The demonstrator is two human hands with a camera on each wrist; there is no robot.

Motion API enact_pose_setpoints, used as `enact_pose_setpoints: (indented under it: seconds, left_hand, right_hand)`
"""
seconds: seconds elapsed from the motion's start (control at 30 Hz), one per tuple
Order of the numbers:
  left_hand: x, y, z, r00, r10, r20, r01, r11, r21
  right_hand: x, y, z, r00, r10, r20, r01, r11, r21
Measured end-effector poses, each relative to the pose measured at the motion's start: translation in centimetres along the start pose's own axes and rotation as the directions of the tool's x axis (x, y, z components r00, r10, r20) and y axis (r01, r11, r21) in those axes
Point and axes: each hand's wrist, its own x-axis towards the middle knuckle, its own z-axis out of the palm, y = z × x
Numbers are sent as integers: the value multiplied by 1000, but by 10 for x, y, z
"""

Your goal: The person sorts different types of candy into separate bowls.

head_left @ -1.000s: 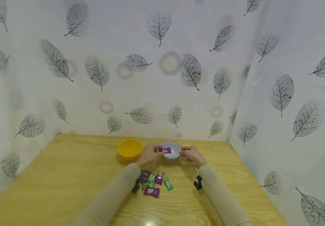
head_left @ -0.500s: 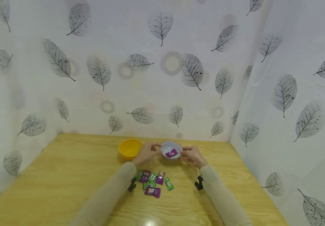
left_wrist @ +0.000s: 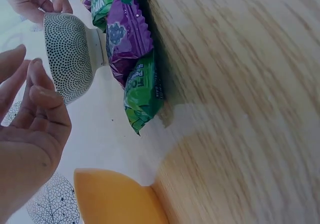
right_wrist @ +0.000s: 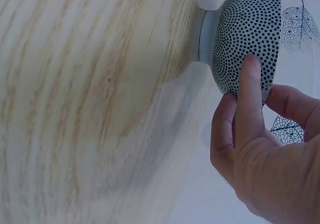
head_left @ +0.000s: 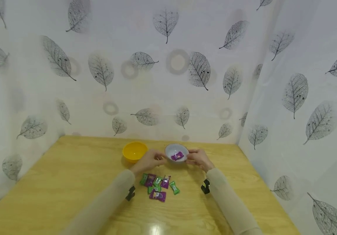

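Note:
A small bowl (head_left: 170,148), white with dark dots outside as the right wrist view shows, stands on the table with a purple-wrapped candy (head_left: 177,156) inside. My right hand (head_left: 200,159) pinches its right rim, thumb at the edge and fingers against the dotted wall (right_wrist: 242,38). Just left of that bowl is my left hand (head_left: 150,160), fingers loosely bent and holding nothing. Several wrapped candies lie nearer to me, among them a purple one (head_left: 158,195) and a green one (head_left: 174,188).
A yellow bowl (head_left: 134,152) stands left of the dotted bowl, close behind my left hand. The wooden table (head_left: 68,182) meets a leaf-printed curtain (head_left: 156,91) at the back and the sides. Black straps (head_left: 205,186) sit at both wrists.
My left hand let go of a purple candy, which now lies in the dotted bowl, and has drawn back slightly left and down. The right hand has stayed at the rim.

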Motion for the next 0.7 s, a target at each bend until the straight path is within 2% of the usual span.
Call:
enact_pose_setpoints:
  seconds: [0.2, 0.43, 0.7]
  left_hand:
    - [-5, 1, -4, 997, 45, 70, -46, 999, 13]
    - [-11, 3, -4, 990, 7, 143, -17, 998, 67]
    - [-9, 0, -4, 979, 7, 202, -29, 994, 106]
  right_hand:
    - [3, -3, 0, 1000, -8, 5, 8, 1000, 10]
    - [-1, -2, 1, 1000, 7, 7, -7, 1000, 13]
    - [-3, -3, 0, 1000, 10, 8, -10, 1000, 4]
